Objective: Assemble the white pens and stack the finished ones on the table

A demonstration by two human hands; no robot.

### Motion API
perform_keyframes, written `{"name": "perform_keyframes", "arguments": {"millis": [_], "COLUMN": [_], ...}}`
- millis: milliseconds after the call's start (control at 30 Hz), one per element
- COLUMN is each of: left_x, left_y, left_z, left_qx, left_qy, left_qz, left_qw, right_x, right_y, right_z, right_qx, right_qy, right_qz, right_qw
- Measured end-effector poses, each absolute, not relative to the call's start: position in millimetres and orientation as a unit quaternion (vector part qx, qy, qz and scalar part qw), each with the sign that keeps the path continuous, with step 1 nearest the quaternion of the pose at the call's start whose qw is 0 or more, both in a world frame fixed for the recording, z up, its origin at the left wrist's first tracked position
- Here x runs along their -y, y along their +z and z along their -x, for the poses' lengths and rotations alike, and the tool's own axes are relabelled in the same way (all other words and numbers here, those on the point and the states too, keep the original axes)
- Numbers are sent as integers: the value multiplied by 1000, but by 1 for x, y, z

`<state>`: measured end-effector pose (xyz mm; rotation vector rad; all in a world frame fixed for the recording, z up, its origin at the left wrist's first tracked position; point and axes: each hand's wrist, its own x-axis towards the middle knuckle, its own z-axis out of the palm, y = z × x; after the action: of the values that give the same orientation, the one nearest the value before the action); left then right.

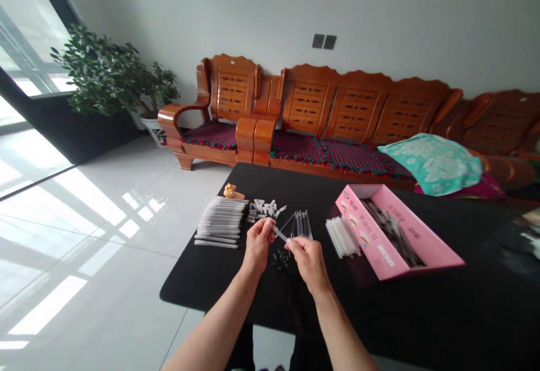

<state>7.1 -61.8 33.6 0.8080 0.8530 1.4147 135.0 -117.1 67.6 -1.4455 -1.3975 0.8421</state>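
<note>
Over the black table (270,177), my left hand (258,242) pinches the upper left end of a whitish translucent pen barrel (280,234). The thumb and fingers of my right hand (310,259) close on its lower right end. Whether a second small part sits at either fingertip I cannot tell. Just beyond my hands are loose white pen caps (266,208) and a bundle of thin pen refills (301,223), partly covered by my right hand. Small black plugs (280,259) lie scattered between my wrists. Left of them, white pens (221,219) form a neat row.
Right of my hands lies a stack of translucent tubes (342,237) against a pink box (396,230) with dark sticks inside. A small yellow figurine (230,191) stands behind the pen row. Wooden seats (337,106) line the wall, and a plant (113,72) is at far left.
</note>
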Motion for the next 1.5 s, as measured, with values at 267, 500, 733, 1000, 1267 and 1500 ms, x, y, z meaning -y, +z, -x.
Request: {"name": "perform_keyframes", "arguments": {"millis": [267,500,733,1000,1267,1500], "left_x": [60,24,8,18,19,18], "left_y": [29,24,8,-1,-3,-6], "left_z": [2,70,151,163,162,162], "left_qx": [-388,-485,-625,-729,-742,-734], "left_qy": [567,659,658,558,541,549], "left_qz": [-354,-338,-317,-328,-336,-348], "left_qw": [634,466,276,223,210,197], "right_x": [113,113,117,118,111,100], "right_y": [57,51,36,30,13,-2], "right_z": [-135,-150,-159,-156,-200,-257], "right_qx": [392,366,359,368,424,479], "right_qy": [525,502,494,490,333,-1], "right_qz": [568,572,590,598,701,842], "right_qw": [499,535,527,516,467,250]}}
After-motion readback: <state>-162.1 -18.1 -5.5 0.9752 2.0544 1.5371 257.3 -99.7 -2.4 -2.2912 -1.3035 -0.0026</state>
